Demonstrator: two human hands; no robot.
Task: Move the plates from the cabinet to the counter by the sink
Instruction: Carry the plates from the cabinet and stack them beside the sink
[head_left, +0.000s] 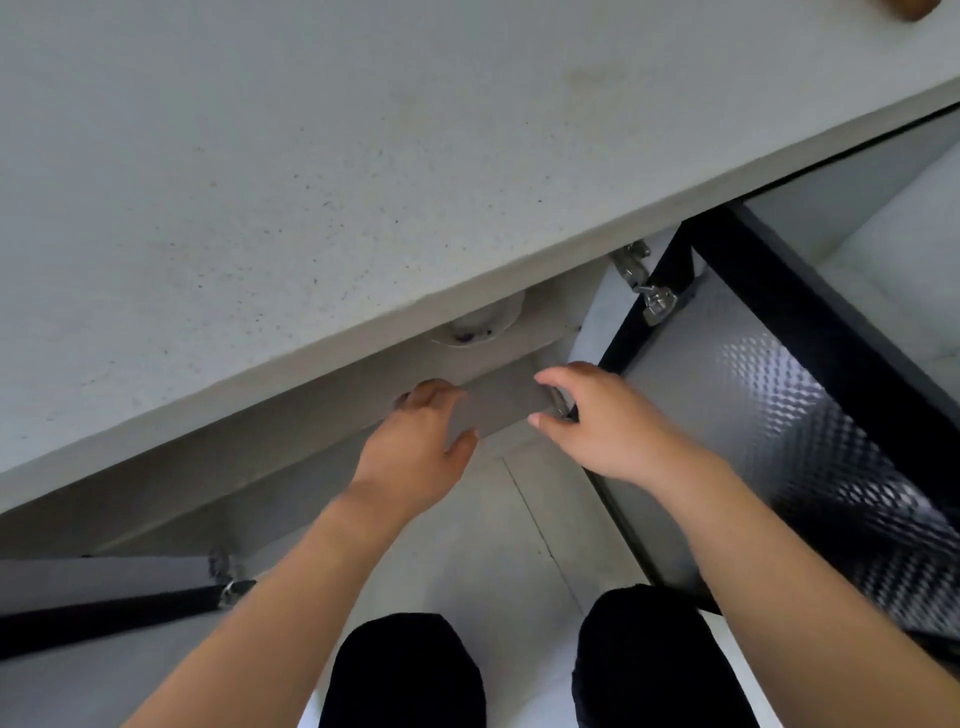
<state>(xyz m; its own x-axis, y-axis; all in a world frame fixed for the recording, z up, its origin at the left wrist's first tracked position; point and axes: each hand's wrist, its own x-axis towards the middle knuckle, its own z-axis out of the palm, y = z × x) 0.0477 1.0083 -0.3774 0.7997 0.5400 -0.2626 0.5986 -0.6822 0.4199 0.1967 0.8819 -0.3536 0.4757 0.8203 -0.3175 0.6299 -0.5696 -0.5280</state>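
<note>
Plates (483, 319) sat as a white round stack, just past the fingertips of the left hand (410, 447). They were tucked under the front edge of the counter (311, 182), so only a small part of them showed. No hand touched them.

The one view came from the head and looked down. Both arms reached into the open cabinet (587, 312) under the counter.

The left hand was half spread. Its fingers were bent a little and its thumb stuck out to the side. It held nothing that I could see. A flat gray bar (504, 405) ran between the two hands. The left hand's fingers lay by its top edge and the thumb by its bottom edge. I could not tell if the hand touched the bar.

The right hand (602, 421) was just beside the left one, at the other end of the bar. Its fingers and thumb made a curved shape with a gap between them. A small metal piece (563, 405) showed in that gap. I could not tell if the hand was pinching it.

An open door (753, 405) with a shiny bumpy inside stood just past the right hand, on its outer side. A metal hinge (652, 299) sat above that hand. Another open door (104, 577) lay well away from the left hand, on its outer side. Two knees (410, 670) in black cloth showed below the arms.
</note>
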